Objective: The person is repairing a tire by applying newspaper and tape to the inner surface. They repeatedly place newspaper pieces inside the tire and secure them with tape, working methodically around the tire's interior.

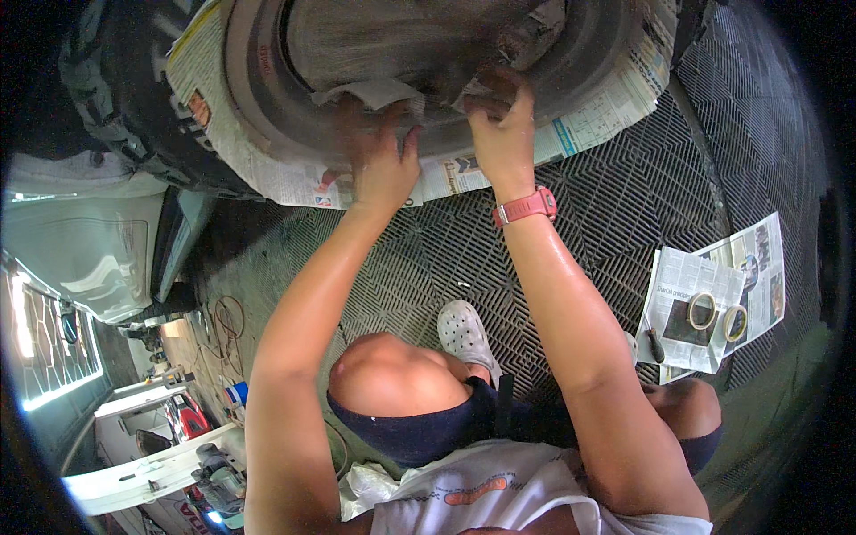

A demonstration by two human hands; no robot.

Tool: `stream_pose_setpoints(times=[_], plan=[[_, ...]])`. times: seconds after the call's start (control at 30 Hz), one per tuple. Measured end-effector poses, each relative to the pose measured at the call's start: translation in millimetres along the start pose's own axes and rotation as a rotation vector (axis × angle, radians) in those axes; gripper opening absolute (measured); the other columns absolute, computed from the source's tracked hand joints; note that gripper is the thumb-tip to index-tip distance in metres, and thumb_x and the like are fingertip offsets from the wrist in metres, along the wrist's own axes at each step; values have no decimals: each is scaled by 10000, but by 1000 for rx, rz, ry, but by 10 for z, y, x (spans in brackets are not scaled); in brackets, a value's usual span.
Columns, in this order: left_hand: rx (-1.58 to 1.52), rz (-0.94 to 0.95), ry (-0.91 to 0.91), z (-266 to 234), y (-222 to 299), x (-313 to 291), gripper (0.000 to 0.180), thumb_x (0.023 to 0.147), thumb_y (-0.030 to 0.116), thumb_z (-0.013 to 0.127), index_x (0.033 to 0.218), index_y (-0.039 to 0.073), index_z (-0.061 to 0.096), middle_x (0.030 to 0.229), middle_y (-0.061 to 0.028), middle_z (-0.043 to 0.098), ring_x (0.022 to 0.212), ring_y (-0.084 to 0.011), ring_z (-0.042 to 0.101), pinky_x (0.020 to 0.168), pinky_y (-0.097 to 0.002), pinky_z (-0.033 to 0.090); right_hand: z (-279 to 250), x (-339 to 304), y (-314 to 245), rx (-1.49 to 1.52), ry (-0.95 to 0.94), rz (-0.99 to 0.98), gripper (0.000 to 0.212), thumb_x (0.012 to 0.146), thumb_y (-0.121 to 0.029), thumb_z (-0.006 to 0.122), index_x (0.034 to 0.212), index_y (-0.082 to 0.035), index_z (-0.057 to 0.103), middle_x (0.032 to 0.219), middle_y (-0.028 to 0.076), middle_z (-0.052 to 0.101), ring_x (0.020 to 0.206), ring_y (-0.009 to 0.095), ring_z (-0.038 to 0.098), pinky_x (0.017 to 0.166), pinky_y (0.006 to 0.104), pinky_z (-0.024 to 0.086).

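Observation:
A wheel rim (254,62) fills the upper middle, with newspaper sheets (606,116) tucked round it against the black tire (125,98). My left hand (383,169) reaches to the lower inner edge of the rim; motion smears its fingers. A pale, paper-like piece (379,92) lies just beyond those fingertips. Beside it, my right hand (506,134), below a pink wristwatch (526,209), has its thumb and fingers curled together at the same rim edge. Another small pale scrap shows at these fingers, too blurred to name. The rim's centre is covered by a greyish sheet (383,40).
Two tape rolls (702,311) and a dark-handled tool (655,346) rest on newspaper (753,267) at right. Ribbed black mat (428,250) covers the floor. A pale vehicle panel (89,241), a coiled hose (227,323) and a red item (187,416) are at left.

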State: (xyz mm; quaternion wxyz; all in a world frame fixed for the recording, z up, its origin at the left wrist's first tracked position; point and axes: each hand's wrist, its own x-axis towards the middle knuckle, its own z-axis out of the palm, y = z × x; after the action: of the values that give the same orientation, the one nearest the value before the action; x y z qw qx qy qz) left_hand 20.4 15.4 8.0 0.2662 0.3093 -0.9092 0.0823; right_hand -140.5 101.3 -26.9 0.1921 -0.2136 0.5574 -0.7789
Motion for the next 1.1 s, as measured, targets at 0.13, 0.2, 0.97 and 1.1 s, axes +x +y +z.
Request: stream_pose_setpoints(times=[0.13, 0.2, 0.97, 1.1], plan=[[53, 129, 21, 48, -94, 81, 462, 832, 259, 860, 1244, 121, 702, 1507, -316, 391, 1496, -579, 265, 1166, -707, 299, 22, 54, 12, -13, -12, -38, 585, 867, -59, 747, 1409, -14, 532, 1274, 201, 703, 1172, 351, 683, 1040, 426, 519], [3, 155, 28, 48, -121, 122, 470, 801, 276, 884, 1209, 113, 718, 1513, -290, 400, 1493, -572, 276, 1160, -714, 305, 24, 74, 14, -5, -34, -50, 584, 868, -55, 747, 1410, -14, 532, 1274, 192, 705, 1167, 338, 684, 1037, 426, 520], [208, 396, 154, 363, -218, 607, 504, 839, 140, 731, 1342, 155, 695, 1443, -58, 558, 1287, -353, 537, 1009, -539, 481, 137, 396, -2, -225, -417, -107, 570, 971, -222, 662, 1503, -80, 516, 1579, 233, 493, 1448, 426, 482, 1198, 452, 412], [196, 290, 124, 397, -96, 672, 478, 847, 154, 717, 1325, 177, 709, 1500, -41, 542, 1346, -338, 512, 1082, -541, 430, 104, 502, 84, -313, -386, -258, 580, 963, -181, 653, 1505, -49, 497, 1536, 229, 526, 1427, 423, 501, 1202, 461, 411]])
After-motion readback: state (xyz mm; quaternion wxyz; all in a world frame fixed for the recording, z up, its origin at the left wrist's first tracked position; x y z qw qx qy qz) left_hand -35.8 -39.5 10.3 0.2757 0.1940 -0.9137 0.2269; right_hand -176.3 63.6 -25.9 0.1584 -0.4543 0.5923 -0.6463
